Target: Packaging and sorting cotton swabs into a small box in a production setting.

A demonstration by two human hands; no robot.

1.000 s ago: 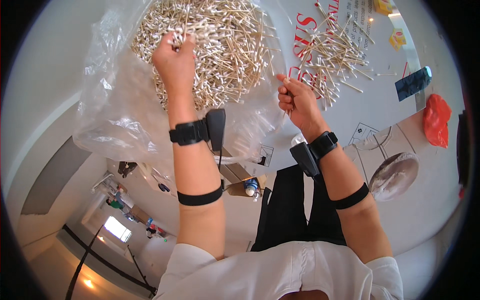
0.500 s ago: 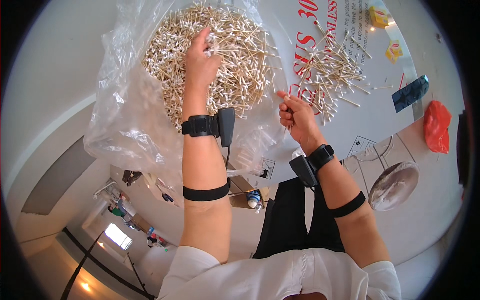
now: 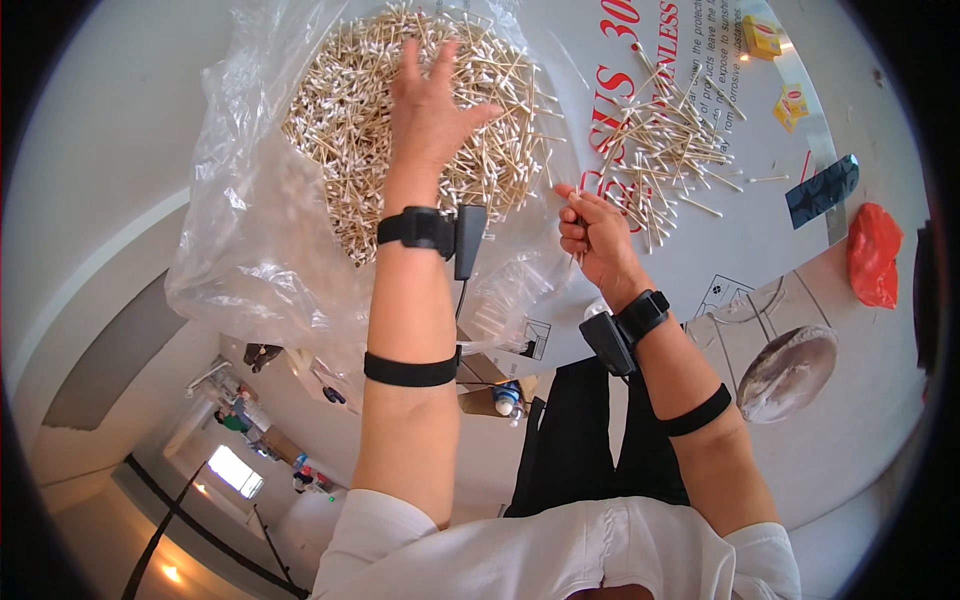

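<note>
A large heap of cotton swabs [image 3: 345,150] with wooden sticks and white tips lies on a clear plastic bag [image 3: 250,255]. Over its middle, my left hand [image 3: 428,122] spreads its fingers wide, palm down, apparently touching the top swabs; nothing shows in its grasp. To the right of the heap, my right hand [image 3: 600,238] is curled closed. A thin wooden stick pokes out below its fingers, apparently a cotton swab; most of it is hidden. Just beyond that hand, a smaller scatter of cotton swabs [image 3: 665,140] lies loose on the grey table [image 3: 640,275].
At the far right of the table are a yellow box [image 3: 761,38], a small yellow packet [image 3: 790,106] and a dark blue packet [image 3: 823,192]. A red plastic bag [image 3: 875,255] lies past the edge, with a round stool [image 3: 788,372] nearer me.
My left hand has opened, its fingers spreading apart, and has shifted slightly right over the heap. My right hand has stayed almost still, closed as before.
</note>
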